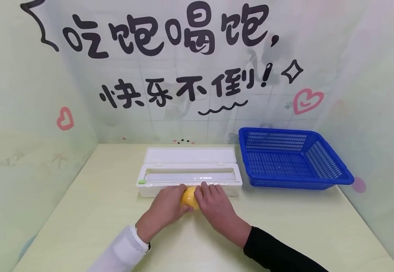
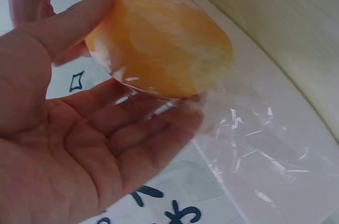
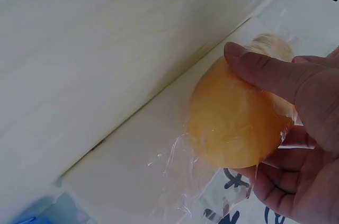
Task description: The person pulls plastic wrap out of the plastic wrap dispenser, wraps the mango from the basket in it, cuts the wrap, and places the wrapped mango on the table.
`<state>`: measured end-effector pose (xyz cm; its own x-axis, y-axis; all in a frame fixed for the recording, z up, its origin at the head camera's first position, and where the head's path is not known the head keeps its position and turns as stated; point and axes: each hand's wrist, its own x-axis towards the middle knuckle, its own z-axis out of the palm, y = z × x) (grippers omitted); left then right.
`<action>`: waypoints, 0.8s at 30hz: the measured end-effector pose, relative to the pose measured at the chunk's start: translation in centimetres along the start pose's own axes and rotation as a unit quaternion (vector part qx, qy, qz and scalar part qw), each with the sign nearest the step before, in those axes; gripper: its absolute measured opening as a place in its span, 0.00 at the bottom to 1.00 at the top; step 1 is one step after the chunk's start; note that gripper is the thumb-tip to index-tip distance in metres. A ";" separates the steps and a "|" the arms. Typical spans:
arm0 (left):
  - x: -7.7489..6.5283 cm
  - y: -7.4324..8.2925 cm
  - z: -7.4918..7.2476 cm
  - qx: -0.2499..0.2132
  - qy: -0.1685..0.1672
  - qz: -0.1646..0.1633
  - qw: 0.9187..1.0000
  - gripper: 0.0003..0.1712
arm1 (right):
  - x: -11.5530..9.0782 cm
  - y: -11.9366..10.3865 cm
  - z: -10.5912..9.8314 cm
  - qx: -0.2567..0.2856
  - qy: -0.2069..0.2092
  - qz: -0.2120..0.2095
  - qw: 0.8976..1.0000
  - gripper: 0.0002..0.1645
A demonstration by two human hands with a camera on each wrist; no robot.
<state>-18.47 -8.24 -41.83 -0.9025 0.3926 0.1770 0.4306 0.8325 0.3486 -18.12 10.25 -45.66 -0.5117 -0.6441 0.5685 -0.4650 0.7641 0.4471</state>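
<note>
In the head view, my left grip [image 1: 166, 205] and right grip [image 1: 216, 207] clasp a yellow object [image 1: 190, 198] between them, at the near side of the open white box [image 1: 148, 191] on the tabletop [image 1: 101, 211]. In the left wrist view, my thumb and fingers hold it, clear film [image 2: 265, 150] trailing off. In the right wrist view, my thumb presses its top, fingers below.

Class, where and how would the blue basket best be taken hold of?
Probably by the near rim of the blue basket, coming from the person's side, fingers over the edge. The basket sits upright, open at the top, with its rim raised above the table and facing the person. The white box stands close on the left, so that side looks tighter.
</note>
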 end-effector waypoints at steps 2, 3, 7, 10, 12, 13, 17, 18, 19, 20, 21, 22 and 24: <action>-0.4 0.4 0.4 0.032 0.034 0.006 0.999 0.26 | 0.1 0.2 0.0 0.008 -0.001 0.002 1.000 0.28; -0.7 0.6 0.5 0.060 0.052 0.009 0.997 0.28 | 0.1 0.3 0.0 0.013 -0.001 0.003 1.000 0.29; -1.2 0.9 1.5 0.176 0.119 0.010 0.977 0.38 | 0.4 0.3 -0.1 0.038 -0.011 0.010 0.999 0.39; -1.2 0.7 2.3 0.226 0.150 0.015 0.962 0.41 | 0.5 0.0 -0.2 0.043 -0.025 0.016 0.999 0.41; -1.1 0.5 2.7 0.236 0.162 0.026 0.958 0.41 | 0.6 -0.1 -0.3 0.042 -0.042 0.015 0.998 0.43; -1.1 0.4 2.8 0.238 0.165 0.030 0.957 0.42 | 0.6 -0.1 -0.4 0.041 -0.052 0.013 0.998 0.44; -1.2 0.3 2.6 0.227 0.170 0.039 0.958 0.38 | 1.0 0.3 -1.1 0.050 -0.101 0.007 0.994 0.46; -1.2 0.3 2.5 0.223 0.169 0.040 0.959 0.36 | 1.2 0.5 -1.3 0.058 -0.114 0.007 0.992 0.46; -1.2 0.3 2.4 0.222 0.168 0.041 0.960 0.36 | 1.4 0.6 -1.4 0.067 -0.128 0.007 0.990 0.45; -1.3 0.3 2.4 0.223 0.168 0.040 0.959 0.35 | 1.6 0.8 -1.5 0.077 -0.141 0.009 0.987 0.44; -1.4 0.4 2.3 0.226 0.168 0.038 0.959 0.34 | 1.8 1.0 -1.6 0.091 -0.154 0.010 0.984 0.43; -1.5 0.4 2.3 0.229 0.167 0.036 0.958 0.34 | 2.0 1.2 -1.7 0.106 -0.167 0.013 0.980 0.42; -1.7 0.5 2.5 0.238 0.165 0.028 0.957 0.36 | 2.3 1.6 -1.9 0.136 -0.195 0.019 0.971 0.41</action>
<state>-16.76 -7.50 -44.26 -0.7918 0.3622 0.4918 0.3532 0.9284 -0.1151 -18.70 10.00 -42.33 -0.7416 -0.6213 0.2529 -0.5872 0.7836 0.2029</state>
